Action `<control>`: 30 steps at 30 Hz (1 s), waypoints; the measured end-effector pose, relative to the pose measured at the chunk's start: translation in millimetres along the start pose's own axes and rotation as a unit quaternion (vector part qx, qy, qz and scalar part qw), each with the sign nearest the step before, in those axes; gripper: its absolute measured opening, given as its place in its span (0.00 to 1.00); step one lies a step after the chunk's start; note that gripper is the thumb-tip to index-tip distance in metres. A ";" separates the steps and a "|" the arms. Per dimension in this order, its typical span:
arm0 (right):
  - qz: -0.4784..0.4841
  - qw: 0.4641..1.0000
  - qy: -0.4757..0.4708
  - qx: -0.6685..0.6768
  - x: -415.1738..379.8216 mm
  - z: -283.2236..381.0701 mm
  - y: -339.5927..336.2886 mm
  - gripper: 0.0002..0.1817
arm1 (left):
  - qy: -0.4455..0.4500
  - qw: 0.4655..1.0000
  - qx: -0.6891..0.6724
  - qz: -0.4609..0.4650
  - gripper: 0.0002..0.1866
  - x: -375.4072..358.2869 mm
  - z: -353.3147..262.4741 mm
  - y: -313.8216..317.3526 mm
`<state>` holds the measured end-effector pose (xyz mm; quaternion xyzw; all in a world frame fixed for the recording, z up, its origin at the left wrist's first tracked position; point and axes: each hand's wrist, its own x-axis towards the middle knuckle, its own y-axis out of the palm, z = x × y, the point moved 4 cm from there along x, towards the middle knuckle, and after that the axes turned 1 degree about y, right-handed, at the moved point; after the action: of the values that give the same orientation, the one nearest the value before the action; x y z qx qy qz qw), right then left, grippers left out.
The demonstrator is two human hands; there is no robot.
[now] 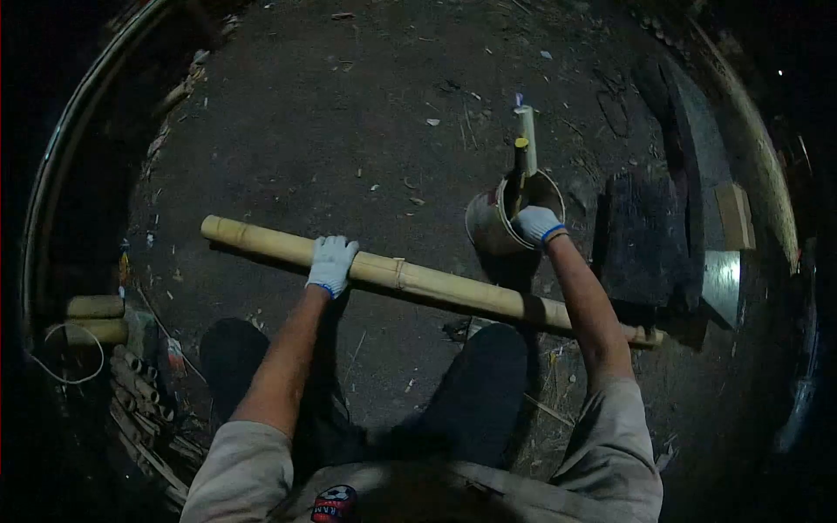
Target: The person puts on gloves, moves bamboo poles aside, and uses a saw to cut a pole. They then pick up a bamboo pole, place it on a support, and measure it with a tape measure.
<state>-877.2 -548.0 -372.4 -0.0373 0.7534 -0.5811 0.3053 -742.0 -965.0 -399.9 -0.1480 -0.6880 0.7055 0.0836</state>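
A long bamboo pole (453,286) lies slantwise across the ground in front of my knees, its left end farther from me. My left hand (333,263), in a white knitted glove with a blue cuff, is wrapped over the pole left of its middle. My right hand (536,223), gloved the same way, reaches into the mouth of a bucket (488,220), and its fingers are hidden inside. From the bucket stick up a dark handle with a yellow end (520,155) and a pale stick (528,139).
A dark wooden block (645,240) stands to the right, with a plank (697,148) and a small light wood piece (735,216) beside it. Cut bamboo pieces (135,383) are piled at the lower left near a pale cord loop (65,379). Small scraps litter the dirt floor.
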 end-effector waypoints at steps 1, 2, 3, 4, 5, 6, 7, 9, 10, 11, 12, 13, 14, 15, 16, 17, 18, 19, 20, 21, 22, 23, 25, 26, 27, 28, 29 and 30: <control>-0.017 0.998 0.005 0.063 -8.6 -2.4 -9.0 0.14 | 0.005 1.000 0.006 -0.018 0.20 -0.1 1.7 5.8; -0.030 0.992 0.008 0.125 -15.5 -6.8 -17.3 0.15 | 0.008 0.999 0.011 -0.034 0.19 -1.7 2.6 9.2; -0.074 0.986 0.014 0.149 -21.3 -22.9 -22.0 0.16 | 0.011 0.999 0.011 -0.048 0.17 -3.6 0.2 4.0; -0.115 0.977 0.021 0.177 -28.6 -37.7 -23.4 0.17 | 0.003 0.999 0.009 -0.045 0.17 -3.8 1.4 4.2; -0.190 0.967 0.029 0.170 -47.5 -43.2 -36.6 0.18 | 0.007 0.999 0.006 -0.045 0.17 -3.2 2.5 5.7; -0.262 0.951 0.037 0.161 -73.8 -43.4 -56.2 0.19 | 0.010 0.999 0.000 -0.045 0.16 -3.7 0.7 4.8; -0.256 0.953 0.029 0.158 -94.7 -30.6 -72.9 0.19 | -0.004 0.999 0.008 -0.043 0.16 -4.7 -1.4 0.5; -0.384 0.808 0.177 0.409 -133.5 -13.8 -102.8 0.16 | -0.017 0.999 0.013 -0.045 0.16 -7.6 -4.4 2.6; -0.389 0.808 0.170 0.409 -135.3 3.3 -104.4 0.16 | -0.019 0.998 0.027 -0.048 0.17 -4.1 -1.5 1.1; -0.404 0.692 0.153 0.579 -139.0 18.8 -94.9 0.16 | -0.029 0.999 0.024 -0.012 0.17 -1.6 -0.1 4.7; -0.400 0.546 0.132 0.724 -144.3 39.8 -87.0 0.17 | -0.032 0.999 0.025 -0.012 0.17 -0.9 -0.7 3.0; -0.317 0.443 0.148 0.825 -150.3 77.8 -88.0 0.17 | -0.037 0.999 0.010 0.002 0.18 -1.1 -0.6 1.4; -0.226 0.328 0.160 0.903 -154.8 118.7 -91.9 0.17 | -0.043 0.999 -0.004 0.015 0.20 -1.8 -0.1 0.2; -0.199 0.297 0.173 0.918 -149.7 144.3 -80.8 0.17 | -0.027 1.000 0.013 0.003 0.17 -4.2 -0.4 1.3; -0.172 0.265 0.183 0.931 -140.6 168.9 -66.3 0.17 | -0.029 0.999 0.018 0.002 0.17 -9.3 -0.9 -2.2; -0.156 0.281 0.194 0.927 -140.0 192.5 -58.4 0.17 | -0.015 0.999 0.039 0.012 0.17 -11.8 -3.0 -6.1; -0.140 0.299 0.205 0.921 -142.7 212.8 -54.3 0.17 | -0.003 0.998 0.058 0.021 0.17 -14.5 -3.2 -5.2; -0.106 0.271 0.233 0.928 -141.0 227.7 -50.9 0.14 | -0.006 0.998 0.064 0.015 0.15 -18.3 -1.5 -4.9; -0.041 0.298 0.188 0.935 -143.3 240.8 -52.0 0.14 | -0.010 0.998 0.067 0.010 0.15 -21.0 1.8 -5.1; -0.047 0.323 0.174 0.929 -143.4 246.4 -53.2 0.14 | -0.053 0.998 0.046 0.002 0.14 -25.2 8.3 -4.5; -0.053 0.346 0.163 0.922 -145.7 253.8 -52.8 0.14 | -0.093 0.995 0.025 -0.005 0.13 -29.6 13.7 -2.7; -0.054 0.343 0.164 0.923 -148.7 260.1 -56.3 0.14 | -0.151 0.988 0.033 -0.027 0.12 -29.1 19.2 3.1; -0.078 0.353 0.107 0.926 -149.7 268.0 -73.7 0.14 | -0.192 0.980 -0.004 -0.043 0.12 -27.4 29.0 10.3; -0.075 0.354 0.109 0.926 -149.6 278.1 -81.9 0.14 | -0.234 0.969 -0.041 -0.059 0.12 -30.9 31.5 12.2; -0.101 0.347 0.121 0.924 -149.0 286.9 -91.2 0.15 | -0.248 0.966 -0.064 -0.023 0.14 -43.3 19.4 -31.2; -0.130 0.341 0.130 0.922 -146.0 294.9 -102.7 0.17 | -0.249 0.966 -0.064 -0.024 0.14 -45.9 20.7 -30.7; -0.127 0.328 0.133 0.927 -143.1 306.0 -113.7 0.20 | -0.212 0.907 -0.358 -0.064 0.21 -45.5 20.9 -26.4; -0.130 0.327 0.133 0.926 -128.5 314.5 -109.3 0.20 | -0.153 0.765 -0.619 -0.096 0.29 -47.6 19.1 -31.1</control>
<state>-647.3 -798.6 -264.1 0.2502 -0.2558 -0.9329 -0.0413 -706.0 -997.1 -364.3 0.0091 -0.9895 0.1284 -0.0656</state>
